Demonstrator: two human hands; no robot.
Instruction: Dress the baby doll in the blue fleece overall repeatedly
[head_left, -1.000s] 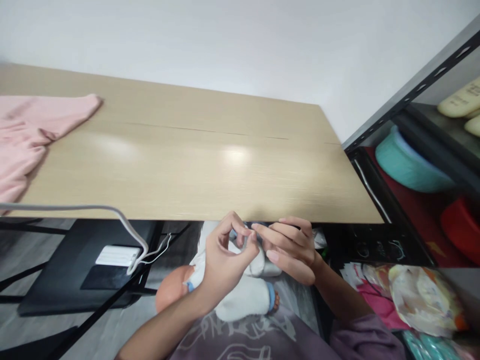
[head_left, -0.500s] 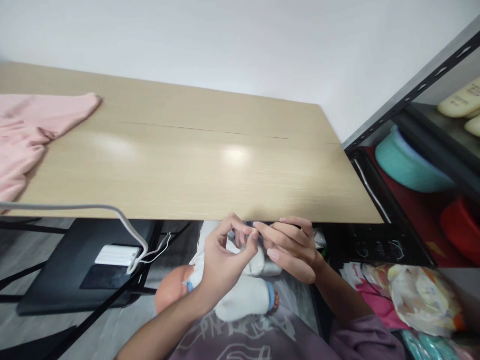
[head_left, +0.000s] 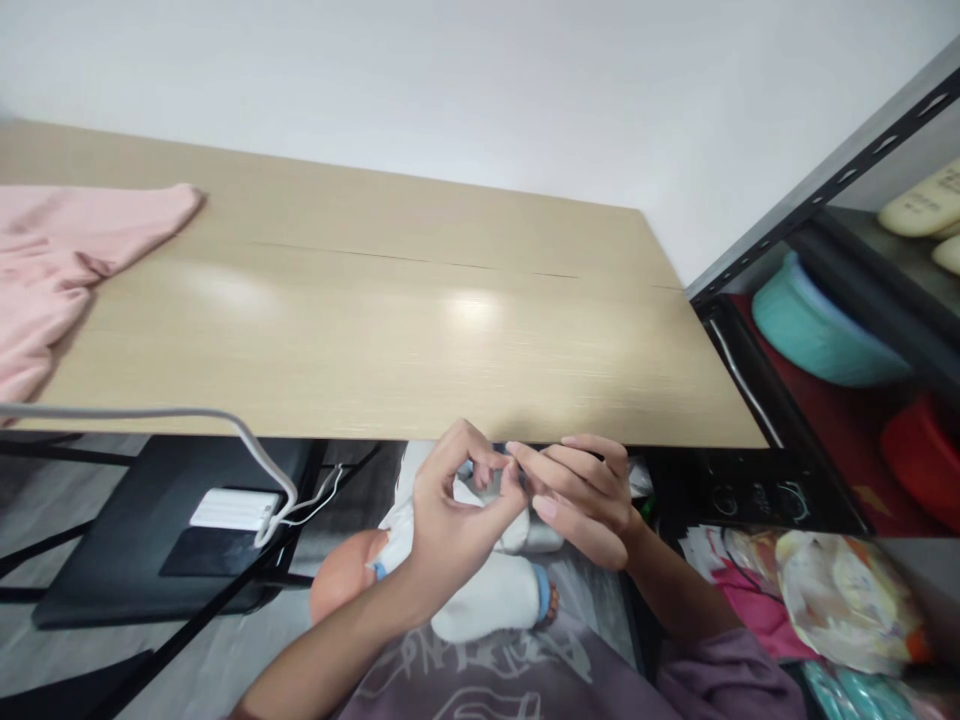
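Note:
My left hand is bent into a ring, with thumb and index fingertips pressed together. Whatever lies in that pinch is too small or hidden to make out. Close against those fingertips is my right hand, its fingers loosely stretched and apart, holding nothing visible. Both hands hover at the table's front edge, over my lap. Beneath them lies a small figure in white clothing with blue cuffs. My forearms and hands partly cover it, and whether it is a doll or a baby I cannot tell.
A pale wooden table stretches ahead, with a pink garment on its left. Below left, a black stool bears a white charger with a cable. At right, a shelf holds a turquoise basin and a red basin.
My left hand has shifted very slightly, its thumb and index fingertips still together near the right fingers. Everything else stays in place.

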